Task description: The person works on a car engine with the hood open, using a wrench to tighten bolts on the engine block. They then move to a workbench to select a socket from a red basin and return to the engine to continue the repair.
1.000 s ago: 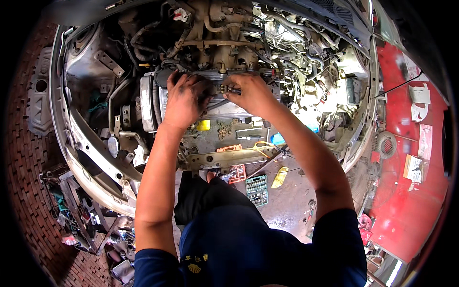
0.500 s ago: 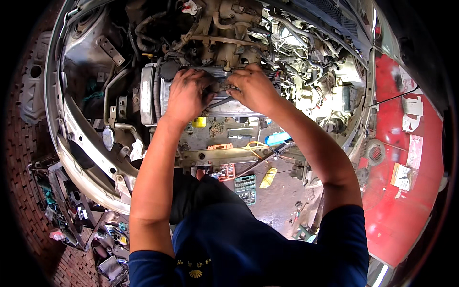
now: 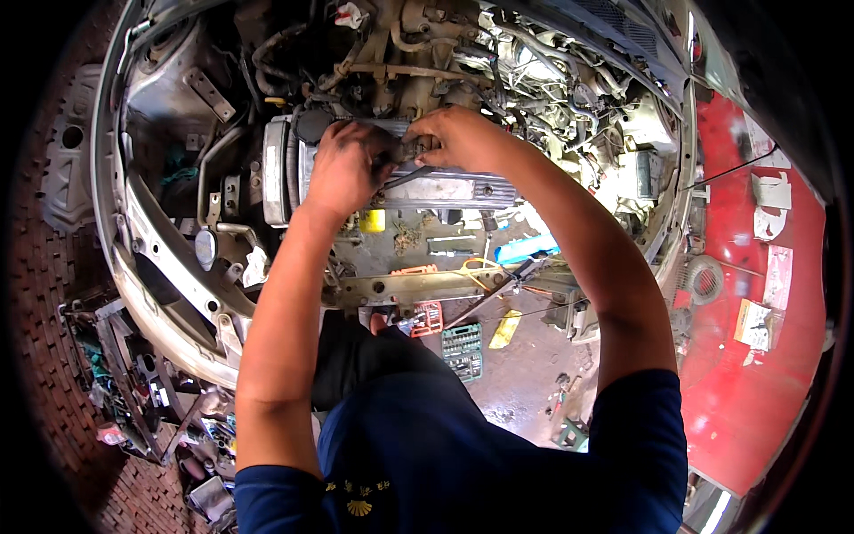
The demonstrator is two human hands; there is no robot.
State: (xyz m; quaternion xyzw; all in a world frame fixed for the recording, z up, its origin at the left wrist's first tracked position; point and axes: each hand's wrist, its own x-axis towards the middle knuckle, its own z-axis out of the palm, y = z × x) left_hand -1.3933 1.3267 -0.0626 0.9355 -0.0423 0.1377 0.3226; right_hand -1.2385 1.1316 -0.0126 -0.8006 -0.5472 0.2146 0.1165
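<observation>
Over the silver engine valve cover my two hands work close together. My left hand is closed, its fingers curled over the top of the cover, and whatever they grip is hidden beneath them. Just right of it, my right hand has its fingers bent in a pinch around a small dark part too shadowed to name. A dark hose or cable runs below the fingers along the cover. At the left end of the cover sits a round black cap.
Hoses and brown metal pipes crowd the bay behind my hands. Wiring fills the bright right side. A front crossmember spans the near side. On the floor lie a green socket set and a yellow packet. A red panel stands right.
My right hand has shifted slightly left and its wrist has turned, uncovering more of the valve cover. My left hand stays in nearly the same place. The whole view has moved a little.
</observation>
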